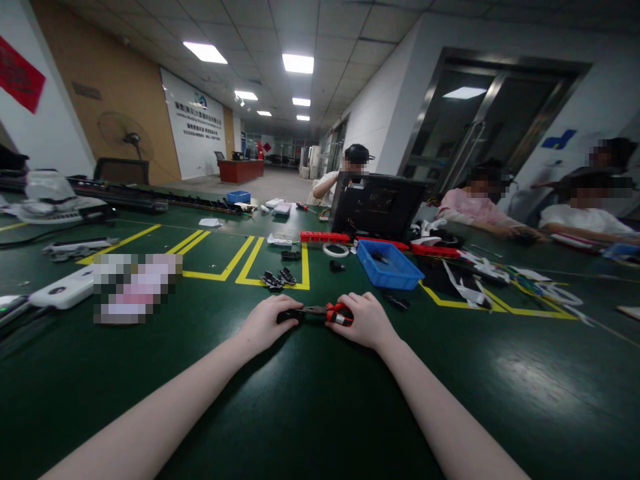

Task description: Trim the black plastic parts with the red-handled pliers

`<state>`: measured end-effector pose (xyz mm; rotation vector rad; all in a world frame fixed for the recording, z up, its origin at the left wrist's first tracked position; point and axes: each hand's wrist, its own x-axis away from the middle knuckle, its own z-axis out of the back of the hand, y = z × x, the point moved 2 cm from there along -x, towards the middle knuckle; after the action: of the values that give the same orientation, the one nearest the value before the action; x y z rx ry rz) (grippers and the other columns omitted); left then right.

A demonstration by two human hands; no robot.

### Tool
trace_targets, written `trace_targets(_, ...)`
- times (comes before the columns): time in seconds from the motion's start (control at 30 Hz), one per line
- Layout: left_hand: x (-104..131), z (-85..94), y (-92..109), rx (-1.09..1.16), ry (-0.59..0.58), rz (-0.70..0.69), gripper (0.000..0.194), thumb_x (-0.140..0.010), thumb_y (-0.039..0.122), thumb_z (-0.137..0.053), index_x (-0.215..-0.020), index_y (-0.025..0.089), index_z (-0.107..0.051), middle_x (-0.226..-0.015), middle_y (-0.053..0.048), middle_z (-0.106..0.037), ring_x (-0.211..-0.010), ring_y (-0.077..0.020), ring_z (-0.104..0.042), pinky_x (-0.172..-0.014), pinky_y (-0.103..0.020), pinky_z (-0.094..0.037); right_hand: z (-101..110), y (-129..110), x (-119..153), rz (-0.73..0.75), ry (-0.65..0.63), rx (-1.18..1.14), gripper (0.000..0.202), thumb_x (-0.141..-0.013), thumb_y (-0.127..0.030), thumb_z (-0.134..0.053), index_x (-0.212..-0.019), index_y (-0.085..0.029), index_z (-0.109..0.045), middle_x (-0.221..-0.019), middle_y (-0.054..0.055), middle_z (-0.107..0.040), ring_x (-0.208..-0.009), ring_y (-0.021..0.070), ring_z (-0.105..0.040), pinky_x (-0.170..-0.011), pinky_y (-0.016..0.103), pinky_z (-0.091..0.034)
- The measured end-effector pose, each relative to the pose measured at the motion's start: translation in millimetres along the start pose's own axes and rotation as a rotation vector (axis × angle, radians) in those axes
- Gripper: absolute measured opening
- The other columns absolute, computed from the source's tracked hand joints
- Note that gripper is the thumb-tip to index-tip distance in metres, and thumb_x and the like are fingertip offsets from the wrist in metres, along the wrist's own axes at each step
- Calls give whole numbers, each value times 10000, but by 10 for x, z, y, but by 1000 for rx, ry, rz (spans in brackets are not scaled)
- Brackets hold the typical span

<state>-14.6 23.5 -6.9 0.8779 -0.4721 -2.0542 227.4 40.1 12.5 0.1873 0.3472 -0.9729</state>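
My right hand (367, 321) is closed around the red-and-black handles of a pair of needle-nose pliers (336, 313). The jaws point left, toward a small black part (289, 315) that my left hand (269, 323) grips between thumb and fingers. The tips of the jaws meet or overlap the edge of this part; exactly how they touch is too small to tell. Both hands are low over the green table, in front of me. Just beyond them lie several small black-and-silver pieces (278, 279) inside a yellow taped outline.
A blue tray (393, 275) with a dark part in it stands right of centre, behind my right hand. Farther back are a large black panel (377, 205), red strips (325, 237) and a white ring (335, 250). A white power strip (63, 288) lies left. Several people sit across the table.
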Motion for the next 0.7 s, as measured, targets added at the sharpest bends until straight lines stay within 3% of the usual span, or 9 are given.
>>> trace_targets(0.23,-19,-2,-31,24,-12,14,313,-800,159,-690,-1108,212,-681,-1043,-41,-702,-966,-220,-636,-907,-360,-468,31,-18,1,-24,-10,-24,381,-767,-567,-625,-865,-200,-594,-860,49,-630,-764,190,-554,-732,326,-336)
trace_targets(0.43,-18,-20,-68,109,3,128,294,-782,177,-703,-1074,191,-676,-1043,-48,-701,-984,-223,-636,-901,-364,-483,32,-16,-2,-34,-25,-45,377,-761,-566,-633,-869,-207,-594,-859,42,-631,-739,181,-550,-698,315,-336)
trace_targets(0.7,-24,-32,-111,133,39,78,186,-748,157,-713,-928,167,-664,-1065,-69,-658,-1004,-221,-619,-932,-361,-473,27,-10,-1,-44,-13,-49,387,-766,-583,-622,-861,-210,-587,-849,37,-626,-737,181,-549,-702,319,-343)
